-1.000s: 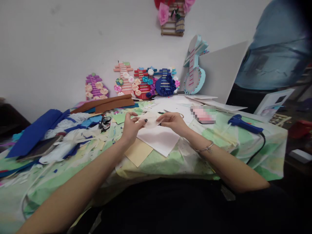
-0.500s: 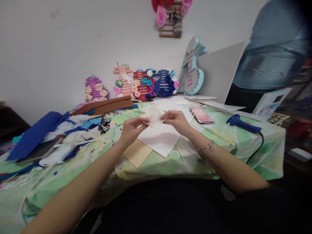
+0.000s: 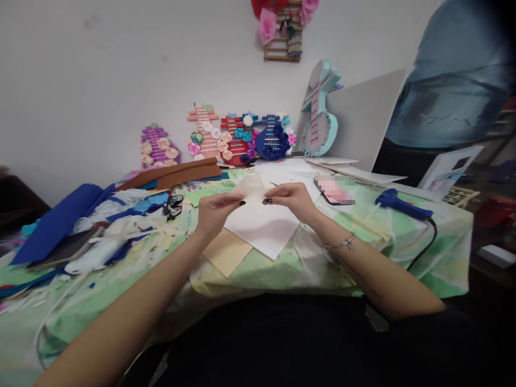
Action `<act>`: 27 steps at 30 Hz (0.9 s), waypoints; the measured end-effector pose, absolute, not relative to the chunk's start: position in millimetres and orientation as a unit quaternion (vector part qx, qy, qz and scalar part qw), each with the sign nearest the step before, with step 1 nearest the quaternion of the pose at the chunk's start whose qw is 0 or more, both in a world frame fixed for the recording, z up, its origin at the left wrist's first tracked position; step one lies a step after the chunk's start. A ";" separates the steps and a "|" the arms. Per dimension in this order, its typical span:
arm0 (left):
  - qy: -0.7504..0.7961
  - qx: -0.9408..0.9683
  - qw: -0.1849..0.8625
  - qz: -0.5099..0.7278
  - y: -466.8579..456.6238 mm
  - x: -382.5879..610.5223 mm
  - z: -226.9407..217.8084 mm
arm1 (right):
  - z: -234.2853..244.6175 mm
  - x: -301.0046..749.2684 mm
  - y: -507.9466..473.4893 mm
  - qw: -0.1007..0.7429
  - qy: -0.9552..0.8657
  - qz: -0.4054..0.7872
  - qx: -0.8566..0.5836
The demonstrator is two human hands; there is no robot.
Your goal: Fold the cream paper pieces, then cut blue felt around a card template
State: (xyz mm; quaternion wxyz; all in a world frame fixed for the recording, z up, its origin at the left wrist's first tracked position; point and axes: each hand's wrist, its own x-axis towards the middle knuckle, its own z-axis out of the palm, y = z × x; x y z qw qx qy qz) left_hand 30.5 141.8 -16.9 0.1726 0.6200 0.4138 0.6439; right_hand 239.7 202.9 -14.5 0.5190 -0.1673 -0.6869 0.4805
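**Pale cut piece, held in both hands**

Item: pale cut piece, held above the white sheet at the middle of the table.
Change: a second ago it faced the camera, rounded. It now shows flatter and partly hidden, and the hands have barely shifted.
Left hand, right hand: fingers narrow, thumb and forefinger pinching its opposite edges.
Adjacent: tan sheet; blue glue gun near the right edge.

Small cream piece: thin, pale, soft-edged, outline roughly rounded. Held raised just above white sheet on table. Pinched at left edge by left hand, at right edge by right hand. Surface detail too blurred to tell.
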 end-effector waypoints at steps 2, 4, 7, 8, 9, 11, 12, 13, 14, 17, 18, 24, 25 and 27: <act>0.410 0.612 0.188 0.650 142.7 30.7 -17.5 | -14.0 239.9 202.4 0.525 -0.692 0.466 -0.171; 0.407 0.608 0.208 0.649 142.7 31.4 -17.3 | -13.7 240.4 202.1 0.529 -0.693 0.459 -0.170; 0.410 0.607 0.231 0.640 141.8 32.7 -16.2 | -13.7 241.0 202.4 0.529 -0.694 0.460 -0.161; 0.413 0.606 0.233 0.639 141.5 33.0 -15.8 | -13.8 241.0 202.7 0.528 -0.695 0.461 -0.159; 0.417 0.604 0.231 0.639 141.3 33.1 -15.7 | -13.9 240.9 203.1 0.528 -0.694 0.464 -0.158; 0.424 0.599 0.225 0.640 141.3 33.0 -15.9 | -14.5 240.3 204.3 0.527 -0.686 0.476 -0.158; 0.427 0.597 0.222 0.642 141.4 32.7 -16.3 | -14.8 239.8 205.0 0.527 -0.681 0.483 -0.157; 0.428 0.595 0.217 0.645 141.7 32.3 -16.7 | -15.2 239.3 205.7 0.528 -0.676 0.488 -0.158; 0.429 0.593 0.212 0.648 142.0 32.0 -17.3 | -15.6 238.9 206.4 0.529 -0.673 0.491 -0.158; 0.426 0.592 0.199 0.655 142.8 31.2 -18.3 | -16.3 237.5 207.8 0.530 -0.675 0.487 -0.163; 0.424 0.593 0.196 0.655 142.9 31.2 -18.3 | -16.3 237.2 208.0 0.530 -0.676 0.484 -0.166; 0.427 0.596 0.179 0.656 140.5 33.0 -15.7 | -14.5 235.9 205.6 0.541 -0.685 0.454 -0.177; 0.429 0.596 0.177 0.655 140.0 33.2 -15.3 | -14.2 236.0 204.8 0.541 -0.688 0.450 -0.178; 0.433 0.594 0.179 0.654 139.2 33.5 -14.9 | -13.7 236.2 203.7 0.540 -0.693 0.443 -0.179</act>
